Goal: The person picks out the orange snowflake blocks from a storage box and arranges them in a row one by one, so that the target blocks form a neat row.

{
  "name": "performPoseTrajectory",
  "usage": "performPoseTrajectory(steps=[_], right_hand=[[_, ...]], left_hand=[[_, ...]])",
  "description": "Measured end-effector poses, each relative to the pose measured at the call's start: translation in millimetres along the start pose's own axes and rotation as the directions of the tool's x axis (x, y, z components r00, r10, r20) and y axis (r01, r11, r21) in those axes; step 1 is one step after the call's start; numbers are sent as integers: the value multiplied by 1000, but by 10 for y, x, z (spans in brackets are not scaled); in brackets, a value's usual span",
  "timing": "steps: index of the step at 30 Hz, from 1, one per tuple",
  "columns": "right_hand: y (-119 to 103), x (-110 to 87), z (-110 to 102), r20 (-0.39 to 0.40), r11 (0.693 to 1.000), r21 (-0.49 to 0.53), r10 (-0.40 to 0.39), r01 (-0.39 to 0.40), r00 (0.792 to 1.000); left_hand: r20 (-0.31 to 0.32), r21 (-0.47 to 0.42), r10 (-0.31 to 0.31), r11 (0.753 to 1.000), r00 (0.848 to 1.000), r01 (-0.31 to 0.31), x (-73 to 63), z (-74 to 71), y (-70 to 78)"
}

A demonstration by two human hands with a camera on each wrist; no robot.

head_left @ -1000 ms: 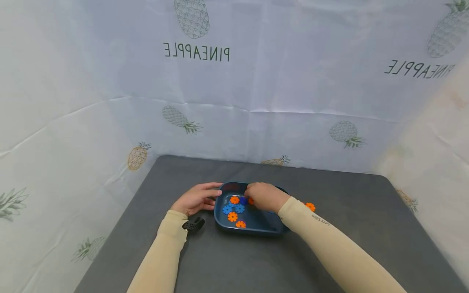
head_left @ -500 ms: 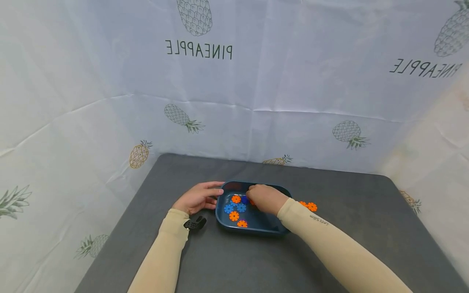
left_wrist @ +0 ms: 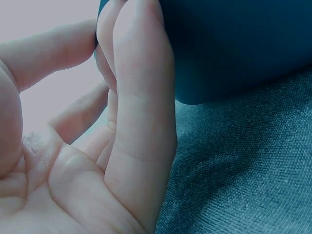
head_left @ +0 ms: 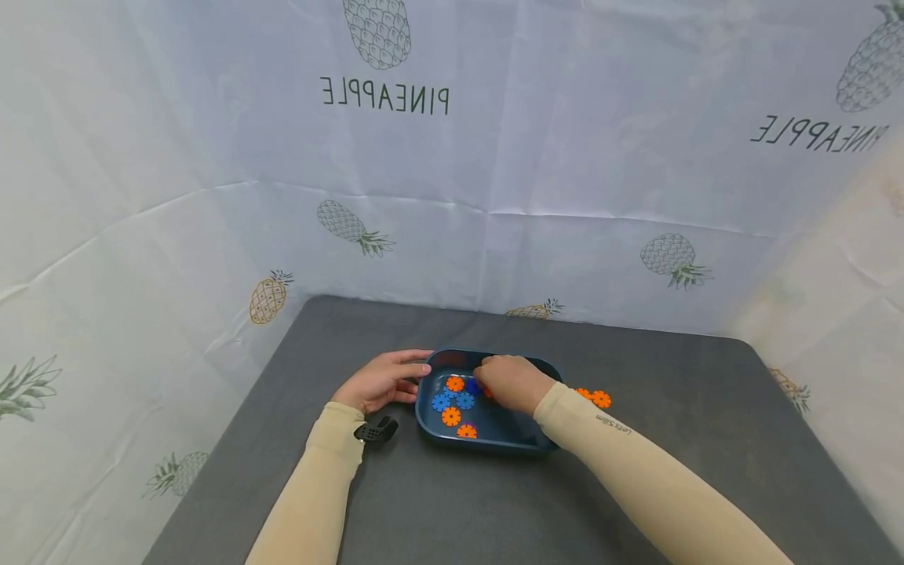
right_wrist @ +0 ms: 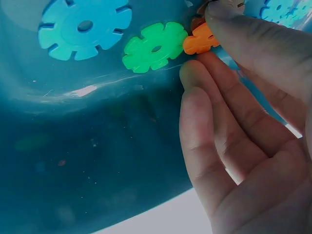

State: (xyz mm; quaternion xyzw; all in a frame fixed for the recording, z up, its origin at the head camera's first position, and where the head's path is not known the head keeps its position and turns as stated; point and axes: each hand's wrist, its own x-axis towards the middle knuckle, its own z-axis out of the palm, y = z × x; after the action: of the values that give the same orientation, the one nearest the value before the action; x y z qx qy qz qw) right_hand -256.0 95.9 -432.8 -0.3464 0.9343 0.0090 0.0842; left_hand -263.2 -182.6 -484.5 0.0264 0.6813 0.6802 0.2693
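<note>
A dark blue tray (head_left: 487,447) holds several flat, notched snowflake discs. My left hand (head_left: 377,382) lies at the tray's left end. Its nearly straight fingers (left_wrist: 144,97) touch the outer wall there. My right hand (head_left: 514,382) reaches down into the tray near its far side. Thumb and fingers come together around an orange snowflake disc (right_wrist: 199,40), which they partly hide. Beside it lie a green disc (right_wrist: 155,48) and a larger-looking blue disc (right_wrist: 85,27). In the head view, orange discs (head_left: 450,416) and blue discs (head_left: 441,402) lie in the tray's left half.
Orange discs (head_left: 600,399) lie on the grey tabletop (head_left: 452,510) to the right of the tray, partly behind the right sleeve. A black wristband (head_left: 377,431) sits on the left wrist. A pineapple-print curtain (head_left: 452,259) surrounds the back and sides of the table.
The head view has shifted slightly since one second ago. Both hands and the tray keep almost the same places; the right fingers stay inside the tray.
</note>
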Motion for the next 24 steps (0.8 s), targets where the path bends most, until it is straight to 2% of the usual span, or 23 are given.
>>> performPoseTrajectory(steps=[4,13,19,24], right_hand=[[-10,1,-18,13,1000,15,8,-8,1000],[20,-56,-121,88,990,136,35,-46,996],[76,-92,-243,76,973,221,48,-64,996],[119,-121,-313,55,969,236,61,-72,997]], left_hand=[[5,3,2,1000,1000,-2,-4,-6,1],[10,3,3,1000,1000,-4,-9,-9,8],[5,15,8,1000,1000,-8,-6,-5,-2],[4,11,3,1000,1000,-4,-11,-2,-1]])
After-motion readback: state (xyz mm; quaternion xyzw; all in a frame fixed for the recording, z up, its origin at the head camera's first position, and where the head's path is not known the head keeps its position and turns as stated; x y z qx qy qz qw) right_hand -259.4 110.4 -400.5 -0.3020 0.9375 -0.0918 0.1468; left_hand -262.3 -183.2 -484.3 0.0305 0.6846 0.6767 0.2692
